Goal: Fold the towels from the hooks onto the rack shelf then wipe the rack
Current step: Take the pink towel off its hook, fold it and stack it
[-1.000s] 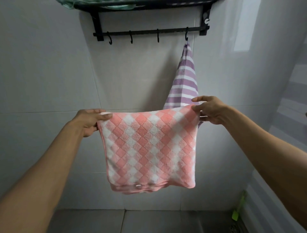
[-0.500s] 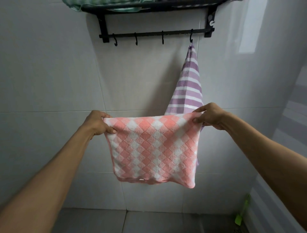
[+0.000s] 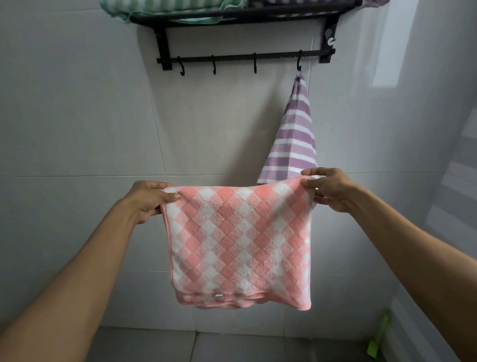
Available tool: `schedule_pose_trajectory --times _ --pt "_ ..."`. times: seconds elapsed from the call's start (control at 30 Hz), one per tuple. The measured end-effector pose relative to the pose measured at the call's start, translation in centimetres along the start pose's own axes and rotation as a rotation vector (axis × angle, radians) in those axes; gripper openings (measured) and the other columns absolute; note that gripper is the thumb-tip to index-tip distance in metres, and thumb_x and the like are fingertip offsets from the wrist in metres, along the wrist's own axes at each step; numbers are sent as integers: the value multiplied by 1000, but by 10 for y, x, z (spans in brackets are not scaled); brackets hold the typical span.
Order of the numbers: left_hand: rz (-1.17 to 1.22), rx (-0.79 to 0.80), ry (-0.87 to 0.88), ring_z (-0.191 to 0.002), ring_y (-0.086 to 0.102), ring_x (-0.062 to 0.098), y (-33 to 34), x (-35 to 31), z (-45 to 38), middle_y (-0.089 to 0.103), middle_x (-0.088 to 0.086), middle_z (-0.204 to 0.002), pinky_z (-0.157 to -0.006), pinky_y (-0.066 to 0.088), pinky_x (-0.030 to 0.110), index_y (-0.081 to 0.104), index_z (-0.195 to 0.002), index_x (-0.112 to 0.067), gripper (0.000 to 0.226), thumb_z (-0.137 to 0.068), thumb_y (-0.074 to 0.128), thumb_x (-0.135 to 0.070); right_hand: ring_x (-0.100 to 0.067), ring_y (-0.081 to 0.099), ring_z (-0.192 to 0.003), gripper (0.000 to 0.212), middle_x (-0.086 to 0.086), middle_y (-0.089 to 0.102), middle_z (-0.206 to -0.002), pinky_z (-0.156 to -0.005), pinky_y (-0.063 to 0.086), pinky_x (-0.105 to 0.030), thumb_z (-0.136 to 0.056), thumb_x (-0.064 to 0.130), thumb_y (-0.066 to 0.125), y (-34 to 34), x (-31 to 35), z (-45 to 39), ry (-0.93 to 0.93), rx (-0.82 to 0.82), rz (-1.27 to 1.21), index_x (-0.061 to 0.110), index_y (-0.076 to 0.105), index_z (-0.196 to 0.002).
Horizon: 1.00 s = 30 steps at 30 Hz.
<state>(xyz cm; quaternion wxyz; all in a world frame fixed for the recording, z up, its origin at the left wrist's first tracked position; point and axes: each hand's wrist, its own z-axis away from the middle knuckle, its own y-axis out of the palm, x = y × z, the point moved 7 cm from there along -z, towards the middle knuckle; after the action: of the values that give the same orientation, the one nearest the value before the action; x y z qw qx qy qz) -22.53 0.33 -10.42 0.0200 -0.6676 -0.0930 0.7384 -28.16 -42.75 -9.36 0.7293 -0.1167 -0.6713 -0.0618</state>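
A pink and white checked towel (image 3: 240, 240), folded double, hangs stretched between my hands in front of the tiled wall. My left hand (image 3: 149, 199) pinches its top left corner and my right hand (image 3: 329, 187) pinches its top right corner. Above, a black wall rack (image 3: 245, 15) carries a bar with several hooks (image 3: 245, 57). A purple and white striped towel (image 3: 294, 139) hangs from the rightmost hook, its lower end hidden behind the pink towel. On the rack shelf lie a folded green striped towel (image 3: 165, 5) and a purple one (image 3: 309, 2).
White tiled walls close in ahead and to the right. Three hooks on the left of the bar carry nothing. A green-handled object (image 3: 378, 338) leans in the lower right corner by the grey floor (image 3: 232, 348).
The view tilted up, so more of the rack shelf and its folded towels shows. My hands hold the pink towel's corners throughout, now a little lower in the frame, and the left hand regripped its corner.
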Motion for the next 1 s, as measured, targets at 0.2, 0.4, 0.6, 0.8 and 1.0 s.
schedule_pose_trajectory --times 0.2,0.4,0.6,0.8,1.0 --pt "-92 33 1 -87 69 30 1 2 4 71 22 -101 -67 60 35 65 -116 2 64 -58 81 23 -20 60 -84 44 -5 56 -97 -75 58 -34 -80 -20 70 2 2 3 -23 73 211 5 70 -115" --pt "-224 -9 64 -85 68 32 0 2 -2 70 23 -98 -82 58 40 67 -101 3 52 -55 87 19 -25 60 -89 17 -11 66 -104 -81 53 -38 -96 8 65 3 4 -9 -117 41 563 8 73 -110" --pt "-454 38 100 -84 56 25 -10 -4 -9 67 12 -93 -76 47 38 73 -95 -8 26 -76 87 -18 -26 57 -98 21 -13 64 -110 -95 52 -42 -101 14 57 2 8 -13 -50 171 524 -2 68 -109" --pt "40 267 174 -103 73 31 2 -6 10 75 15 -113 -87 60 47 69 -117 -2 102 -28 103 -37 -21 69 -92 78 -6 75 -104 -87 55 -43 -50 54 93 10 19 13 -41 300 106 14 69 -112" --pt "195 118 -92 -78 74 32 13 54 7 74 25 -106 -71 61 49 73 -104 4 49 -75 84 -34 -32 67 -113 68 -12 73 -120 -101 52 -47 -72 45 85 14 -64 7 92 204 -83 12 67 -128"
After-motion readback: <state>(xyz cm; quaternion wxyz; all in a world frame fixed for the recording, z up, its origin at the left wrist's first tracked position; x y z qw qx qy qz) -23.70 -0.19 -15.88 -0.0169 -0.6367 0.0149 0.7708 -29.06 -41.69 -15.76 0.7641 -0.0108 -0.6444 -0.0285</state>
